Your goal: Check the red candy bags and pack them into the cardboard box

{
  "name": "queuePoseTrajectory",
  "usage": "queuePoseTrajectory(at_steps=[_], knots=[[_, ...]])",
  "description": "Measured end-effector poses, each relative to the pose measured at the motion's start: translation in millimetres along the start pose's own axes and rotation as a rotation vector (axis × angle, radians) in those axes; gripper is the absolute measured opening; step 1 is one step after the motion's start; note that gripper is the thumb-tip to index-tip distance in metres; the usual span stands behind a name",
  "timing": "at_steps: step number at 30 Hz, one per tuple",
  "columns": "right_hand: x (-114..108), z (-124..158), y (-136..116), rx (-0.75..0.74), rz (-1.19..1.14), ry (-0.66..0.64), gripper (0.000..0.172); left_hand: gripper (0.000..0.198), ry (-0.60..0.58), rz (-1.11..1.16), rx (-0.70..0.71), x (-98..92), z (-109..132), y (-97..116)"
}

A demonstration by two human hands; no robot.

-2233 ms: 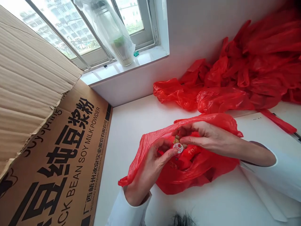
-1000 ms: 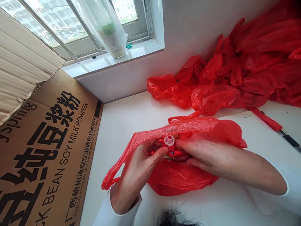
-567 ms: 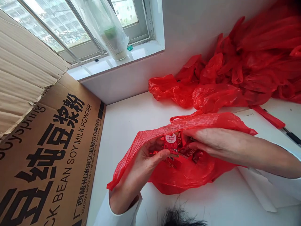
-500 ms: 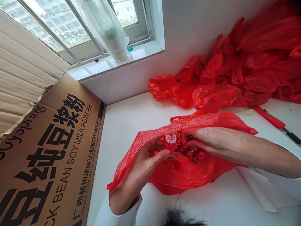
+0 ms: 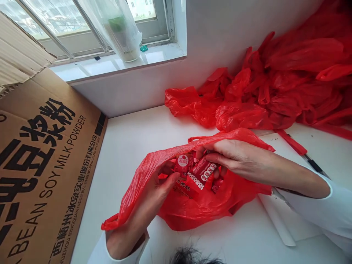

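A red plastic bag lies on the white table with its mouth spread, and both my hands reach inside. My right hand grips a dark red snack packet with white lettering and a dotted end, held tilted above the others. My left hand curls at the left edge of a small red cranberry candy packet, thumb below and fingers beside it. Beneath them lies an orange-red packet with dark characters. Another small red packet shows under my right hand.
A heap of crumpled red plastic bags rests against the wall at back right. A black pen and white paper lie at right. At left stands a cardboard box. A bagged cup is on the windowsill.
My right hand has raised the dark red packet into plainer sight and turned it. The left hand stays by the cranberry candy packet. The whole view has shifted rightward.
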State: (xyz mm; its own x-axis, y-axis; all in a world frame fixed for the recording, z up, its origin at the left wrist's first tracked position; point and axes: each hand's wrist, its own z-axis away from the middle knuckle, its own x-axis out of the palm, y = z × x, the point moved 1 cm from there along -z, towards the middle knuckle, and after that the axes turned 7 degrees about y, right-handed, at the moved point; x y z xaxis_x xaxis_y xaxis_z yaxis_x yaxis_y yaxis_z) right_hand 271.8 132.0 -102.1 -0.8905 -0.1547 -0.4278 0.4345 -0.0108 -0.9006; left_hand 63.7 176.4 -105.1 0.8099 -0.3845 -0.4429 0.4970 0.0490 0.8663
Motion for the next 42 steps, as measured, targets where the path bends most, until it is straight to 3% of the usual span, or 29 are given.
queuePoseTrajectory(at_steps=[8, 14, 20, 25, 27, 29, 31, 33, 35, 38, 42], knots=[[-2.0, 0.0, -3.6, -0.025, 0.074, 0.024, 0.020, 0.030, 0.005, 0.006, 0.189, 3.5, 11.0, 10.2], [-0.4, -0.7, -17.8, -0.043, -0.062, -0.023, 0.019, 0.024, -0.218, 0.113, 0.161, 18.0, 4.8, 5.6], [0.6, 0.5, -19.1, -0.080, -0.100, -0.096, 0.015, 0.006, -0.076, 0.000, 0.232, 15.7, 5.9, 11.7], [-0.6, 1.8, -19.7, -0.046, -0.119, -0.090, 0.021, 0.014, 0.185, -0.383, 0.611, 17.5, 13.6, 11.9], [-0.2, 2.0, -19.3, -0.022, -0.135, -0.121, 0.023, 0.018, 0.230, -0.488, 0.782, 20.5, 16.3, 10.9], [0.9, 1.5, -17.8, 0.000, -0.168, -0.153, 0.026, 0.023, 0.243, -0.521, 0.861, 22.3, 17.4, 10.1], [2.2, 0.4, -15.6, 0.027, -0.209, -0.153, 0.026, 0.034, 0.258, -0.502, 0.792, 21.1, 15.8, 9.0], [2.9, -0.9, -13.3, 0.044, -0.244, -0.129, 0.025, 0.046, 0.221, -0.412, 0.630, 17.2, 12.6, 7.2], [2.8, -2.0, -11.2, 0.047, -0.254, -0.105, 0.023, 0.048, 0.093, -0.238, 0.454, 12.5, 9.4, 5.7], [1.4, -3.0, -9.5, 0.044, -0.224, -0.066, 0.019, 0.035, -0.132, 0.075, 0.239, 7.0, 6.6, 7.2], [0.3, -3.1, -10.6, 0.033, -0.187, -0.047, 0.019, 0.038, -0.248, 0.293, 0.093, 6.5, 3.6, 14.9]])
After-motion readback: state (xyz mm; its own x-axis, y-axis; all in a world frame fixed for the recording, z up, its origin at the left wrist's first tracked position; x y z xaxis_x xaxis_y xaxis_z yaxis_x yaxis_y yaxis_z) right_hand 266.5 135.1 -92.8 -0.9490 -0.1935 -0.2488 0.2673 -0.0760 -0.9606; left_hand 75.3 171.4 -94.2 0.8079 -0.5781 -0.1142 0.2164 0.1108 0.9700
